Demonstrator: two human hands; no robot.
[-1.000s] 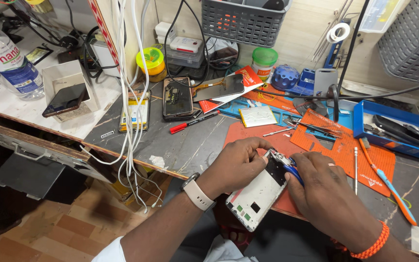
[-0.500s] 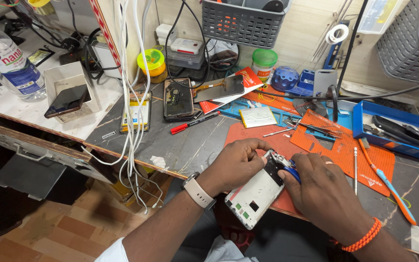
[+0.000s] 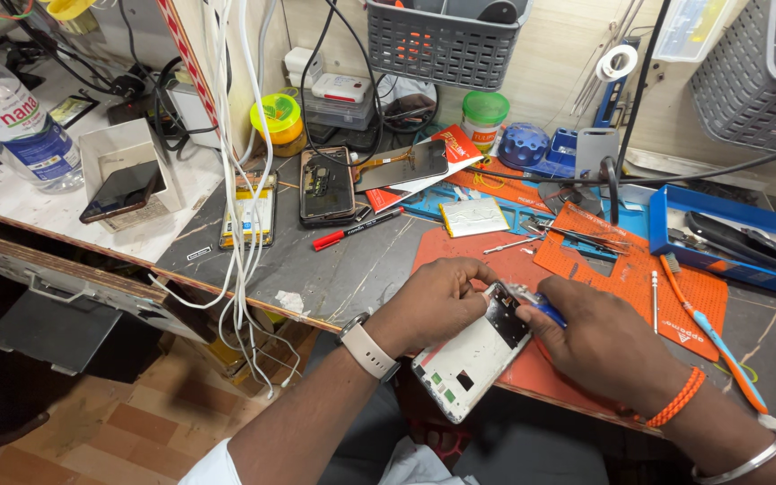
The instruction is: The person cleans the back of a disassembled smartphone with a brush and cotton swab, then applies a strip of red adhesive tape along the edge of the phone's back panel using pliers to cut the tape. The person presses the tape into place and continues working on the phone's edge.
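Note:
An opened white phone frame [image 3: 472, 358] lies tilted across the near edge of an orange work mat [image 3: 604, 269]. My left hand [image 3: 433, 301], with a pale watch at the wrist, grips the frame's upper end. My right hand [image 3: 608, 346], an orange band and a metal bangle on its wrist, holds a blue-handled tool [image 3: 545, 312] whose tip touches the top of the frame. The fingers hide the exact contact spot.
Behind lie opened phones [image 3: 327, 185], a red pen [image 3: 354, 229], a flat battery [image 3: 472, 216], tweezers [image 3: 586, 235], a screwdriver [image 3: 655, 299] and a blue tray [image 3: 729, 235]. White cables [image 3: 235, 180] hang at left. A water bottle [image 3: 18, 126] and grey baskets [image 3: 446, 40] stand further off.
Both hands stay on the phone frame; the fingers shift only slightly at its top end. Nothing else on the bench has moved.

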